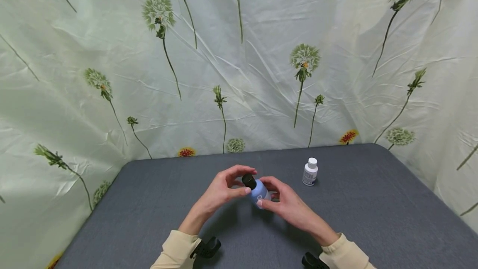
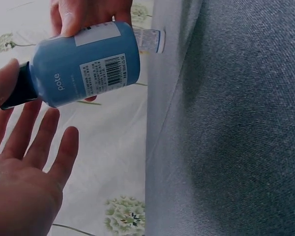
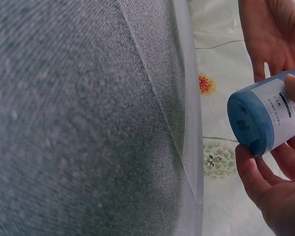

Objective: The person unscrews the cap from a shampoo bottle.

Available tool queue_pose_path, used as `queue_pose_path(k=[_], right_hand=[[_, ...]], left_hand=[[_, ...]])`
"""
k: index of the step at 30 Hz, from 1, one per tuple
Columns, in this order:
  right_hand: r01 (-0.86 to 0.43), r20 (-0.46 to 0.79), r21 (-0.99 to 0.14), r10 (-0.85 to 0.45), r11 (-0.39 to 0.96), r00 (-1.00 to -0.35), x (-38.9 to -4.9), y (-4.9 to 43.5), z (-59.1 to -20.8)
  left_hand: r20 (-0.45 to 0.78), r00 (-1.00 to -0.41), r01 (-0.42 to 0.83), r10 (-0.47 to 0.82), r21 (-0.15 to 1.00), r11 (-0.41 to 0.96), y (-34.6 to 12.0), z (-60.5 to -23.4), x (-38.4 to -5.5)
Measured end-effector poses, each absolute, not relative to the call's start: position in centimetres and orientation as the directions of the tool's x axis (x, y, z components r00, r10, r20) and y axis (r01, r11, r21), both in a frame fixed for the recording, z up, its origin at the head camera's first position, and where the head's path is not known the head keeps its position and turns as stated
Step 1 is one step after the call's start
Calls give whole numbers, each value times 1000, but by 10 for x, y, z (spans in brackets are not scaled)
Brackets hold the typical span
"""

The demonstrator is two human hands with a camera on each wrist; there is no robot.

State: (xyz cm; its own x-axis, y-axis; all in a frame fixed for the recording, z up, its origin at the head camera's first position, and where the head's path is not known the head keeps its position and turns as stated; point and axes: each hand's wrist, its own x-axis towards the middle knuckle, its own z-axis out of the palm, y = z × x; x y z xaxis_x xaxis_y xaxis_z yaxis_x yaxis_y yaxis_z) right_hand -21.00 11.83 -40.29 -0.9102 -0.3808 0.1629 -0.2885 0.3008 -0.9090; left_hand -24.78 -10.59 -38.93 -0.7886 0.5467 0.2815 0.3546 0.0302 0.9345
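A blue bottle point(image 1: 259, 192) with a black cap point(image 1: 249, 181) is held over the table, tilted with its cap toward the left hand. My right hand point(image 1: 289, 206) grips its body, thumb on the near side and fingers round the far side. At the cap, my left hand point(image 1: 218, 188) has the thumb on one side and the index finger on the other; its other fingers spread out below in the left wrist view. A barcode label point(image 2: 103, 74) shows in that view. The right wrist view shows the bottle's base point(image 3: 246, 125) and a white label point(image 3: 279, 109).
A small white bottle point(image 1: 310, 172) with a white cap stands upright on the dark grey table point(image 1: 168, 202), beyond the right hand. Behind the table hangs a pale curtain point(image 1: 254, 69) printed with dandelions. Black wrist cameras sit at both cuffs.
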Motion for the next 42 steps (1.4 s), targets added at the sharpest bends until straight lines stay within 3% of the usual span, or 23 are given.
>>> queue_pose_path(k=[8,19,42], right_hand=[[-293,177,-919,-386,265,-905,-210,119,-403],[-256,142,-933,-394,254,-908,-212,122,-405],[-264,149,-925,-377,272,-914,-211,119,-405]], left_hand=[[278,-717,328,640,944,-42,-109,-387,-247],[203,-812,280,547,958,60,-108,-385,-244],[258,-839,327,479,943,64,-106,-389,-248]])
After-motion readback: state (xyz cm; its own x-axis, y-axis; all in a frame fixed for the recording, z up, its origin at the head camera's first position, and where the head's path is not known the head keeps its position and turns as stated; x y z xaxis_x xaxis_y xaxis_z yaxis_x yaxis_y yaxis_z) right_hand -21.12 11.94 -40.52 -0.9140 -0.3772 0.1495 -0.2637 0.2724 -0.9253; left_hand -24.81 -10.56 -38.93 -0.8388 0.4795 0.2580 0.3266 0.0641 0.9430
